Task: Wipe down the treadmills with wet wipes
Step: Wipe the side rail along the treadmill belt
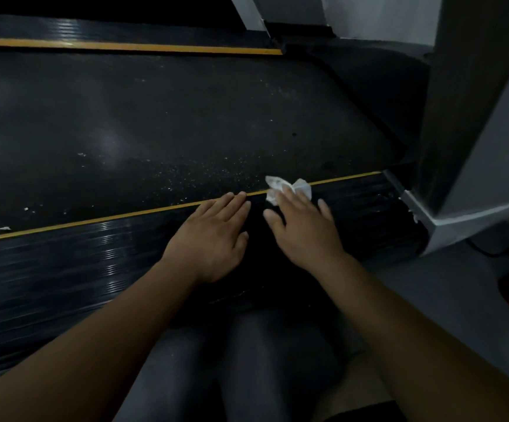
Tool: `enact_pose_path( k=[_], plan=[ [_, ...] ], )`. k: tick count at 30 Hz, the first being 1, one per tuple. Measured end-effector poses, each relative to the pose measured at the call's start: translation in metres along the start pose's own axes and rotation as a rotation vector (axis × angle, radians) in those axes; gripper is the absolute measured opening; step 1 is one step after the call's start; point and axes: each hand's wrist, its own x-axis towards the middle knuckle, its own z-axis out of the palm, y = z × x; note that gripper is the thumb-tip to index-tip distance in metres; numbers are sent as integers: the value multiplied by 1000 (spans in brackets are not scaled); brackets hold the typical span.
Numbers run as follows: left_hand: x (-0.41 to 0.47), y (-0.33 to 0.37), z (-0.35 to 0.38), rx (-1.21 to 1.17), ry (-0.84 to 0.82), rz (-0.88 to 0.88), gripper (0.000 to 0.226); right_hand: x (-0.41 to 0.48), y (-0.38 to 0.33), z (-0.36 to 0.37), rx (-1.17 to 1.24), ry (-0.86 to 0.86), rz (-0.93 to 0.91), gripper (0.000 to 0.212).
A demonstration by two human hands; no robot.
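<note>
The crumpled wet wipe (288, 187) lies under the straight, slightly spread fingertips of my right hand (305, 228), on the yellow stripe (95, 221). My left hand (213, 239) rests flat on the ribbed side rail (64, 269), fingers together. White specks dot the treadmill belt (155, 126); a grey upright (475, 102) stands to the right.

Right hand (302, 226) presses wet wipe (303, 185) on treadmill rail (363, 193) — left hand (213, 236) alongside.
</note>
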Motion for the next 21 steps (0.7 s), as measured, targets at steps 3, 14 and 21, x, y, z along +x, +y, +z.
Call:
enact_pose_path(
  k=[3, 14, 21],
  plan=[
    [-1, 0, -1, -2, -6, 2, 87, 14, 27, -9, 23, 25, 167, 58],
    [0, 1, 0, -2, -11, -10, 77, -34, 8, -3, 7, 40, 138, 60],
    [1, 0, 2, 8, -2, -16, 79, -53, 4, -4, 18, 16, 63, 62]
  ],
)
